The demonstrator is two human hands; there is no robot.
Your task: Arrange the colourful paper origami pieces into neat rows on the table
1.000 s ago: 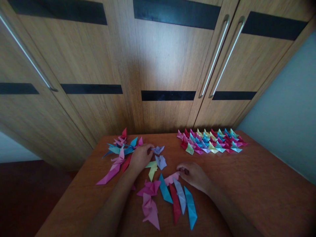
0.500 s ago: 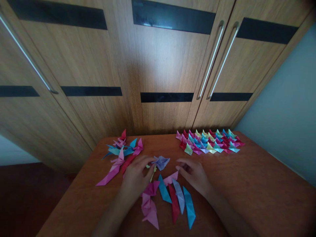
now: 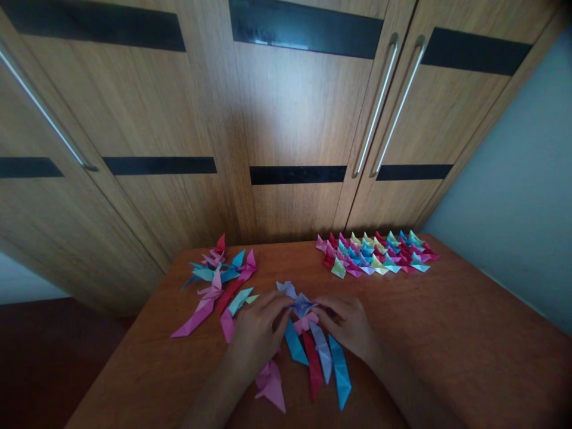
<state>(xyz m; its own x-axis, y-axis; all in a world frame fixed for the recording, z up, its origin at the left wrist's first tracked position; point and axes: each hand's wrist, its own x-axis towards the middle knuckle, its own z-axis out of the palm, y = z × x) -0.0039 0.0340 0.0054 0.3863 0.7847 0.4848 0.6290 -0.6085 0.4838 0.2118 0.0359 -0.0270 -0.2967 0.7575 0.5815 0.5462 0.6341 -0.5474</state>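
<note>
Between my hands is a small purple folded paper piece [image 3: 302, 305]. The fingertips of my left hand [image 3: 268, 319] pinch its left side, and my right hand [image 3: 346, 322] pinches its right side. Another purple paper [image 3: 286, 289] lies just behind it. In front are a pink piece [image 3: 306, 323], a blue strip [image 3: 295, 344], a red strip [image 3: 313, 369], a lilac strip [image 3: 322, 351] and another blue strip [image 3: 341, 374]. A pink folded paper [image 3: 271, 384] lies below my left wrist, partly covered by it.
Folded pink, blue and red papers [image 3: 210, 298] lie at the table's left. Rows of small colourful folded papers [image 3: 379, 253] stand at the back right of the brown table [image 3: 447, 333]. Behind rises a wooden cabinet [image 3: 295, 107] with metal handles.
My right hand has closed on the purple piece, which has come a little nearer and to the right with my left hand. A pale green paper now shows beside my left hand.
</note>
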